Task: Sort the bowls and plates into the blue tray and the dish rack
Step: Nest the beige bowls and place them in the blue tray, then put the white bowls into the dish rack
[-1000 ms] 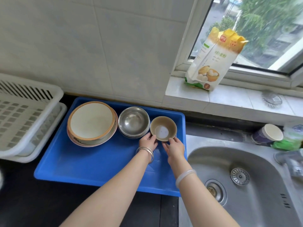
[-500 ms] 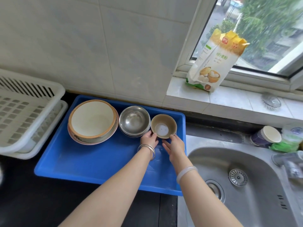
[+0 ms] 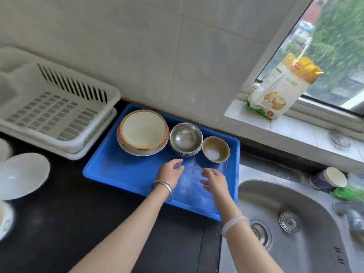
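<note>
The blue tray (image 3: 118, 170) lies on the dark counter. Along its far side stand a stack of cream bowls with tan rims (image 3: 143, 131), a stack of steel bowls (image 3: 186, 137) and a small brown bowl (image 3: 216, 149) at the right. My left hand (image 3: 171, 171) and my right hand (image 3: 213, 179) hover over the tray's near half, both open and empty, a little short of the small brown bowl. The white dish rack (image 3: 57, 113) sits empty to the left of the tray. White plates (image 3: 21, 174) lie at the left edge of the counter.
A steel sink (image 3: 295, 223) with a drain lies right of the tray. A flour bag (image 3: 281, 89) stands on the window sill. A paper cup (image 3: 328, 177) and green packaging (image 3: 350, 192) sit behind the sink. The tiled wall rises behind the tray.
Both hands let go of the small brown bowl and drew back toward me. The view swung left, bringing the white plates into sight.
</note>
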The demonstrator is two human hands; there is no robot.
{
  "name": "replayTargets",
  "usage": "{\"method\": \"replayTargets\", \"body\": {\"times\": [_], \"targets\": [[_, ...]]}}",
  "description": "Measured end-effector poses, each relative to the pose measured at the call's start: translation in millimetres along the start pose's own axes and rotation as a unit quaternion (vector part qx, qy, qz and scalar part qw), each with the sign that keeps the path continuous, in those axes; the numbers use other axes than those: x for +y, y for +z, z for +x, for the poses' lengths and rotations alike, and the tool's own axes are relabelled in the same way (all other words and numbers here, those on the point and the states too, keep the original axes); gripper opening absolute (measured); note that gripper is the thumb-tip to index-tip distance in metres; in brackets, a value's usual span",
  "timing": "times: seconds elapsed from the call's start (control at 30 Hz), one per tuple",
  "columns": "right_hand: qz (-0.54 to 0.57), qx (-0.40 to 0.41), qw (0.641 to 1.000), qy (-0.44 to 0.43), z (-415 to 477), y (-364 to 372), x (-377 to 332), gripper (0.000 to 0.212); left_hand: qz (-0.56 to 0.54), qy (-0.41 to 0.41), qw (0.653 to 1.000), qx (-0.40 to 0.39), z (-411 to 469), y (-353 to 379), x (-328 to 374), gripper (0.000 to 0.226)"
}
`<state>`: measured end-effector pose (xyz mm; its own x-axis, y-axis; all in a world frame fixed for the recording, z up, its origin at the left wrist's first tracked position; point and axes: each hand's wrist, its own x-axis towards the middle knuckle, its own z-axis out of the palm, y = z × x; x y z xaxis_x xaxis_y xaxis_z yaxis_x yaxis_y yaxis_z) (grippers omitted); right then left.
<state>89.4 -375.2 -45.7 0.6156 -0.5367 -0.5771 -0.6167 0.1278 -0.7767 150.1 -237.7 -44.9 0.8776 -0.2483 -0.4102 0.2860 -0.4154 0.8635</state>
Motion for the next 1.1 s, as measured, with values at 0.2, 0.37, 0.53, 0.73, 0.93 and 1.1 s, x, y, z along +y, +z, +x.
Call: {"method": "replayTargets", "body": {"times": [0.2,0.37,0.53,0.73,0.93,1.1], "targets": [[-0.135,-0.12,0.977,-0.113,-54.1,97.0,-9.2,0.018,0.035,0.036,0.989,0.139,-63.9,-100.5,-37.8,0.033],[-0.25,-0.224,0.926,-0.171,-95.6,202.3,-7.0,0.025,0.074,0.024,0.945,0.318,-113.5,-183.0,-94.4,0.036],[-0.312,-0.276,0.892,-0.178,-119.6,295.1,-3.7,0.034,0.089,-0.047,0.895,0.434,-146.6,-243.2,-150.9,0.037],[-0.334,-0.283,0.888,-0.144,-119.3,368.4,-5.2,0.045,0.123,-0.104,0.862,0.481,-164.7,-282.0,-198.8,0.041],[-0.215,-0.254,0.942,-0.056,-118.0,391.6,-4.3,0.028,-0.036,-0.116,0.855,0.504,-164.1,-295.6,-214.8,0.061],[-0.179,-0.217,0.956,-0.086,-128.3,379.8,-15.7,0.02,-0.26,-0.129,0.823,0.489,-163.4,-301.6,-216.1,0.071]]}}
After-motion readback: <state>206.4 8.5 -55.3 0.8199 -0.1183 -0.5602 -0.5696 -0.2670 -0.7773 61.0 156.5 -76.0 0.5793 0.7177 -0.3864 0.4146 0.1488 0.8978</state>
